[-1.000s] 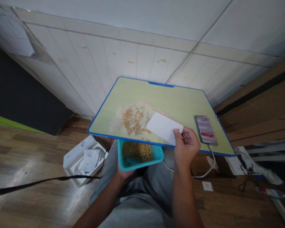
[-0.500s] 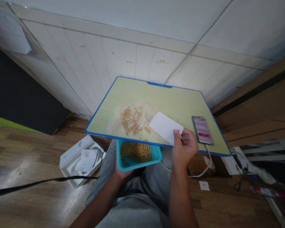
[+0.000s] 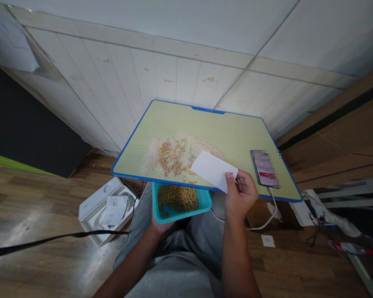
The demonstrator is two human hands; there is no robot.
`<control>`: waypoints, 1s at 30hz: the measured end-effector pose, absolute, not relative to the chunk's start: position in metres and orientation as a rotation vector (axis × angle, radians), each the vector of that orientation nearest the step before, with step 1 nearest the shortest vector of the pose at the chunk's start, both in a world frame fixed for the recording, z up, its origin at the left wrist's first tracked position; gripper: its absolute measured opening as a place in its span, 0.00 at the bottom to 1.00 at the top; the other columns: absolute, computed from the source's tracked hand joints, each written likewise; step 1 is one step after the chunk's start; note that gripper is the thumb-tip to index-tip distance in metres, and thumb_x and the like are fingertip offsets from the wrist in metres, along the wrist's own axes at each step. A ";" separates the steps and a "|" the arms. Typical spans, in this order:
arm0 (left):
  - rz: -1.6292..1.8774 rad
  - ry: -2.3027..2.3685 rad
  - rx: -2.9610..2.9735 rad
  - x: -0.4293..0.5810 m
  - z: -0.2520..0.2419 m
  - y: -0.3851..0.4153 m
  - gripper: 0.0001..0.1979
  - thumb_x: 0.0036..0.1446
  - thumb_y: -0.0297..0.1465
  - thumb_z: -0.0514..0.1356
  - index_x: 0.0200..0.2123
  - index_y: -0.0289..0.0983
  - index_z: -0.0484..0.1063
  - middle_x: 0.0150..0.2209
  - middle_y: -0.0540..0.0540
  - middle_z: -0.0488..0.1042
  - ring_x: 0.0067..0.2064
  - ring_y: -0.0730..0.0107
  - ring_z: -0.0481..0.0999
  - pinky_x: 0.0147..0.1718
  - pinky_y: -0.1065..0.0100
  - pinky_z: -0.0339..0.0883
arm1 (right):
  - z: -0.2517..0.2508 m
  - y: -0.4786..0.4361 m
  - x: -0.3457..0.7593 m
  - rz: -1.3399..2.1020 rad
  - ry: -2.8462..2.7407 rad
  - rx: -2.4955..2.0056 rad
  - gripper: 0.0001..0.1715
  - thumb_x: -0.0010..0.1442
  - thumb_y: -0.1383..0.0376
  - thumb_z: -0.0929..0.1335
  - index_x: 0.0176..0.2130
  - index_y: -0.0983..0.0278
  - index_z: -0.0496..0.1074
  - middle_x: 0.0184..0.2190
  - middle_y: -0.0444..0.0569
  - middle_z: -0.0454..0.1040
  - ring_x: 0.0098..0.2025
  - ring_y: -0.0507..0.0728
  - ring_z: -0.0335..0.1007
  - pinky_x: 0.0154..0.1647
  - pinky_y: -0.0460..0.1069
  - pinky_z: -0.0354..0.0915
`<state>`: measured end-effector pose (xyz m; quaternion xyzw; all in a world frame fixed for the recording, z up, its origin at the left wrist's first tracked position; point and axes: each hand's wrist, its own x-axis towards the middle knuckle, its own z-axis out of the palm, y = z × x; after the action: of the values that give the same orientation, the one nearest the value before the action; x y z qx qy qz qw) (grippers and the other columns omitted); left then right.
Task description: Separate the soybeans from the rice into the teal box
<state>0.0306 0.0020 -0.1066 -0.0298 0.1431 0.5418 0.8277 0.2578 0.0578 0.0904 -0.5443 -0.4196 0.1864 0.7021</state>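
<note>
My left hand (image 3: pixel 162 227) holds a turquoise plastic tray (image 3: pixel 186 216) from below, just under the table's front edge; most of its fingers are hidden beneath. Many soybeans (image 3: pixel 180 198) lie in the tray. Between the thumb and fingers of my right hand (image 3: pixel 241 191) is a white card (image 3: pixel 213 169), tilted over the tabletop. Its far corner reaches the right side of a spread of white rice grains (image 3: pixel 151 156). More yellow soybeans (image 3: pixel 165 151) are scattered among the rice, some close to the front edge.
The small table (image 3: pixel 230 130) has a pale green top and blue rim. A phone (image 3: pixel 265 169) with a white cable (image 3: pixel 275 211) rests at its right. On the floor at left is an open white box (image 3: pixel 96 203). A dark strap (image 3: pixel 59 236) crosses the lower left.
The card in my right hand has shifted slightly left and toward me, uncovering rice behind it. My left hand and the tray stay in place.
</note>
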 end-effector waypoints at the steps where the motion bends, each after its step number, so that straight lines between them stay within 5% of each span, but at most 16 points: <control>1: 1.151 0.326 -0.081 0.031 -0.105 0.002 0.32 0.81 0.48 0.43 0.74 0.48 0.75 0.65 0.49 0.86 0.80 0.46 0.67 0.79 0.37 0.59 | 0.090 0.057 0.258 0.413 -0.934 -1.211 0.17 0.60 0.52 0.81 0.35 0.62 0.82 0.28 0.43 0.82 0.30 0.55 0.76 0.32 0.48 0.69; 13: 1.186 0.332 -0.102 0.035 -0.107 0.003 0.31 0.81 0.47 0.45 0.78 0.49 0.69 0.70 0.50 0.82 0.82 0.54 0.63 0.81 0.40 0.50 | 0.085 0.059 0.256 0.475 -0.921 -1.153 0.17 0.58 0.52 0.82 0.35 0.61 0.82 0.28 0.43 0.82 0.30 0.55 0.75 0.31 0.47 0.67; 30: 1.158 0.512 -0.058 0.036 -0.094 0.002 0.29 0.79 0.50 0.46 0.66 0.51 0.82 0.70 0.54 0.82 0.84 0.46 0.58 0.79 0.38 0.59 | 0.087 0.062 0.253 0.512 -0.929 -1.196 0.20 0.58 0.48 0.81 0.35 0.61 0.81 0.29 0.44 0.82 0.32 0.55 0.76 0.32 0.48 0.69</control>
<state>0.0358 0.0020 -0.0938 -0.0269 0.2390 0.5411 0.8059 0.2529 0.0617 0.0871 -0.5362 -0.4166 0.2296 0.6973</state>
